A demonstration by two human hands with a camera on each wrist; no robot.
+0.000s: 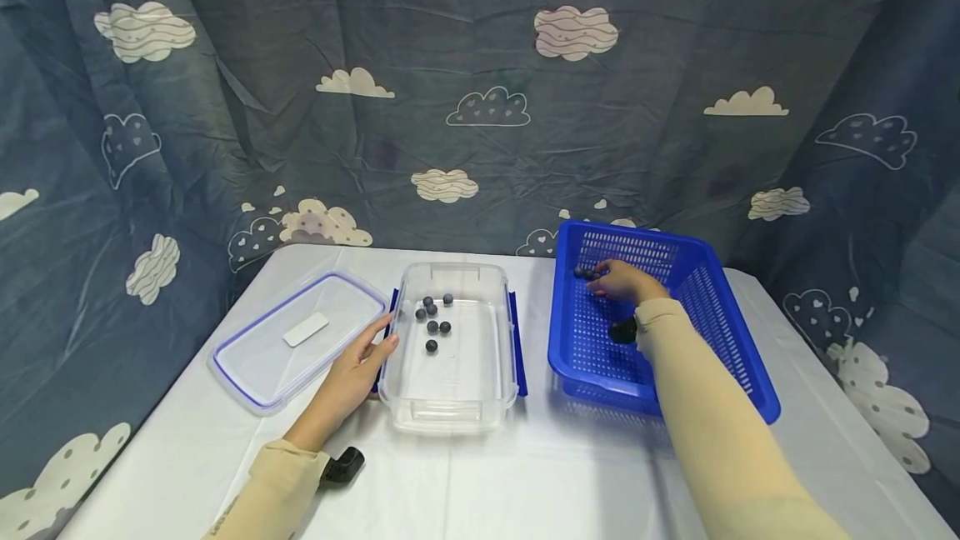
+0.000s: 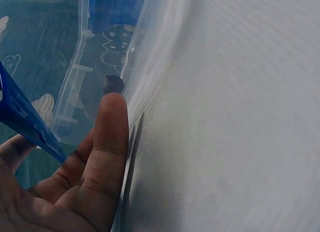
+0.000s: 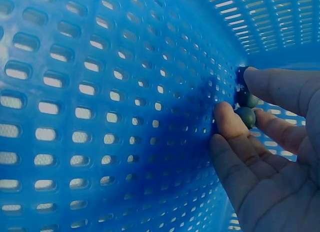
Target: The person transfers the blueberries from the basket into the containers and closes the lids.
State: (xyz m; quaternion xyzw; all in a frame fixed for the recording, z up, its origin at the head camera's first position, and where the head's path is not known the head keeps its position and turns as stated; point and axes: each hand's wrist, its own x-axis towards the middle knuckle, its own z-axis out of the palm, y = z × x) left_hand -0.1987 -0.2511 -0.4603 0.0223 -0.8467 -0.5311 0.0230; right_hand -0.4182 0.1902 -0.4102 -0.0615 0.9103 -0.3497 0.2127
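Observation:
My left hand (image 1: 358,369) rests against the left side of a clear plastic food container (image 1: 472,369), its fingertips right at the rim beside the blue latch flap (image 2: 25,111). Several dark, round blueberries (image 1: 432,347) lie on the container's floor. Over to the right, my right hand (image 1: 626,282) reaches down into a blue perforated basket (image 1: 592,357). Its thumb and fingers spread around a small cluster of blueberries (image 3: 245,118) near the basket's far left corner, with fingertips right at them.
A clear lid with a blue seal (image 1: 258,357) lies left of the container, bearing a white rectangular piece (image 1: 306,329). Everything stands on a white-covered table (image 1: 480,490). A dark cloud-print curtain (image 1: 450,40) hangs behind and at both sides.

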